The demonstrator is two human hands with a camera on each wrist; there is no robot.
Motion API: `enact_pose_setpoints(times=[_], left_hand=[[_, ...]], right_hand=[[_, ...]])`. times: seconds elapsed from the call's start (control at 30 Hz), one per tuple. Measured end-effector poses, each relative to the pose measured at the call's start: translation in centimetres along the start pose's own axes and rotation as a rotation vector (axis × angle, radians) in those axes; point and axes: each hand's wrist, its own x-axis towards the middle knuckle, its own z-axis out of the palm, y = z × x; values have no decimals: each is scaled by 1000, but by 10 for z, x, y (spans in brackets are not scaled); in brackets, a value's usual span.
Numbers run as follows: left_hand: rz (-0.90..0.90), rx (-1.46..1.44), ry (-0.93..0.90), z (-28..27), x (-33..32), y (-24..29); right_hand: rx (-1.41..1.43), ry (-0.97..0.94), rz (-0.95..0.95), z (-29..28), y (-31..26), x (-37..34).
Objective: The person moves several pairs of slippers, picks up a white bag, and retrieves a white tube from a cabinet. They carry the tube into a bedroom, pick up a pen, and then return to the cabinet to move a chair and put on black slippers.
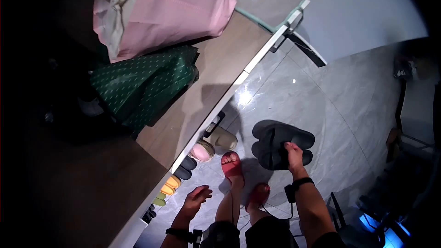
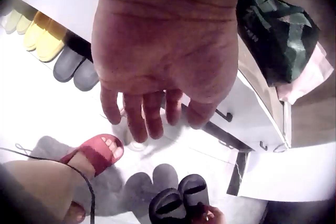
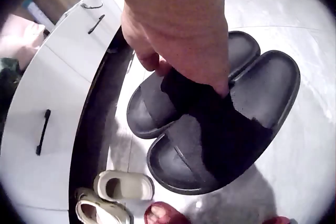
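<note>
My right hand point(image 1: 295, 157) grips a pair of black slide slippers point(image 1: 301, 138) side by side, fingers at their inner edges. In the right wrist view, both slippers point(image 3: 268, 87) hang below the hand point(image 3: 181, 50), toes pointing toward the lower left, with the straps in shadow. Their shadow falls on the tiles. My left hand point(image 1: 197, 198) hangs free near the cabinet's edge, holding nothing. Seen in the left wrist view, the palm of that hand point(image 2: 168, 50) shows, fingers loosely bent and spread.
Beneath the white cabinet edge point(image 1: 245, 76) stands a row of footwear: a beige slipper point(image 1: 223, 138), a pink-lined clog point(image 1: 202, 150), dark slippers point(image 1: 183, 173) and yellow slippers point(image 1: 171, 184). Pink point(image 1: 174, 9) and green point(image 1: 147, 85) bags lie on top. Red slippers point(image 1: 232, 167) are on the person's feet.
</note>
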Motion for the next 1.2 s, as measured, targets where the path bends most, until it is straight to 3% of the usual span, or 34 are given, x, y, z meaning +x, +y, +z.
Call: enact_pose_setpoints(times=[0.13, 0.3, 0.4, 0.5, 0.6, 0.67, 0.73, 0.8, 0.87, 0.9, 1.0, 1.07, 1.1, 1.13, 1.17, 1.2], left_hand=[[-52, -35, 40, -28, 11, -3], [-116, -57, 95, -40, 19, 11], [-80, 4, 76, -37, 15, 21], [-5, 50, 64, -24, 15, 38], [20, -53, 58, -9, 10, 47], [61, -22, 64, 2, 2, 60], [91, 42, 65, 9, -7, 71], [145, 171, 95, 7, -10, 71], [215, 194, 117, -2, -9, 65], [173, 173, 145, -4, -9, 68], [121, 162, 194, -10, -25, 85], [120, 191, 236, -17, -33, 84], [66, 259, 285, -13, -44, 94], [72, 259, 303, -13, -48, 95], [80, 254, 323, -15, -51, 92], [86, 247, 343, -18, -52, 85]], right_hand=[[96, -9, 36, 79, 0, 44], [247, -212, 130, 180, -41, 31], [251, -353, 161, 192, -50, 16], [164, -470, 245, 166, -64, -15], [-35, -491, 359, 111, -90, -57], [-224, -574, 276, 53, -102, -75], [-440, -505, 224, -13, -122, -94], [-632, -406, 49, -89, -129, -106], [-736, -272, 48, -174, -126, -111], [-588, -159, 142, -193, -150, -135], [-430, -7, 194, -285, -143, -166], [-846, -159, 58, -334, -145, -192], [28, -464, 238, -396, -87, -174], [804, -619, 672, -429, -62, -168], [652, -554, 450, -469, -39, -194], [354, -411, 242, -471, -47, -219]])
